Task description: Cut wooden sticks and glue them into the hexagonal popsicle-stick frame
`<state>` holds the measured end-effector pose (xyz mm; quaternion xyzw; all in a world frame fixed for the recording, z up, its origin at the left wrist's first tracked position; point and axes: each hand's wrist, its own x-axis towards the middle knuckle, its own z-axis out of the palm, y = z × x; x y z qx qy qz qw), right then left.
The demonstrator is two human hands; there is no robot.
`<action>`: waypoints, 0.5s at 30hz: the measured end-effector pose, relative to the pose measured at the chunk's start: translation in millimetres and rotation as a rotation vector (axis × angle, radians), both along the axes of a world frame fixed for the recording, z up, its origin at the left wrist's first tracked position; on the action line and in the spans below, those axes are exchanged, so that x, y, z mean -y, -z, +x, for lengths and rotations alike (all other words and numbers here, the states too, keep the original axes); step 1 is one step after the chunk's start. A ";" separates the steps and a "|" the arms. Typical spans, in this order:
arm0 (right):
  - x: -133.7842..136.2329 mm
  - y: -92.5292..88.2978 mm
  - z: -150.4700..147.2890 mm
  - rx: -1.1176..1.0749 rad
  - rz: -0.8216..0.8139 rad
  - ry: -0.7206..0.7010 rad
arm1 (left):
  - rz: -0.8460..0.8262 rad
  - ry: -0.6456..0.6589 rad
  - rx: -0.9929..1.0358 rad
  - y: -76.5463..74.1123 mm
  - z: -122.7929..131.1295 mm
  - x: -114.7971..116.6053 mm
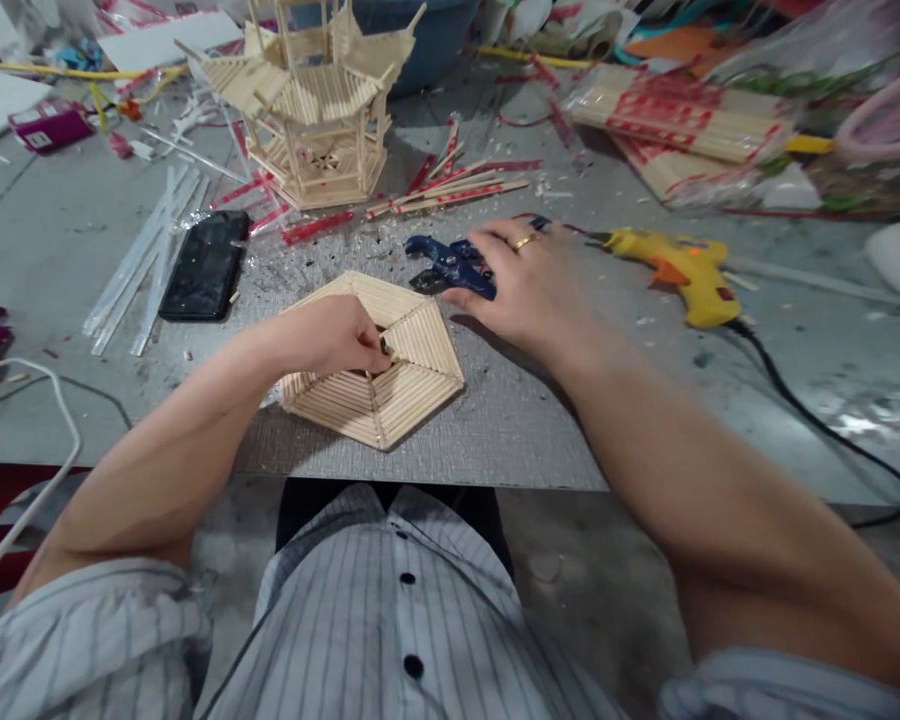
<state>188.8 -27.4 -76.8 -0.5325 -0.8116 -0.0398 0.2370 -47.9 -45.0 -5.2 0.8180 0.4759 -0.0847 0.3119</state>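
A hexagonal panel of thin wooden sticks (420,350) lies flat on the table before me. Over its central opening is my left hand (337,335), thumb and fingers pinched together. What they pinch is too small to make out. To the right of the panel, my right hand (521,285), with a ring on one finger, closes over dark blue hand cutters (450,262). Their jaws point left and stand apart, while the handles are partly covered by my fingers. Farther right lies a yellow hot glue gun (690,270), its nozzle toward my right hand.
Behind the panel stands a pavilion model made of sticks (319,130). A black phone (206,265) and clear glue sticks (139,265) lie left. Loose sticks (457,190) and bagged stick bundles (682,120) are at the back. The glue gun's black cord (810,410) runs along the right.
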 end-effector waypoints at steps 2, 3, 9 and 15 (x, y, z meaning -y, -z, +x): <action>7.3 -8.0 -6.5 -0.067 0.017 -0.217 | 0.003 0.010 0.028 1.0 -1.4 -1.3; 11.3 -10.3 -11.3 -0.086 0.012 -0.320 | 0.006 0.022 0.043 1.9 -1.9 -2.0; 24.9 1.5 -38.7 -0.103 0.053 -0.655 | 0.039 0.050 0.062 6.2 -0.6 -2.3; 25.2 7.2 -40.6 -0.076 0.127 -0.672 | 0.111 0.086 0.011 6.7 3.1 -1.0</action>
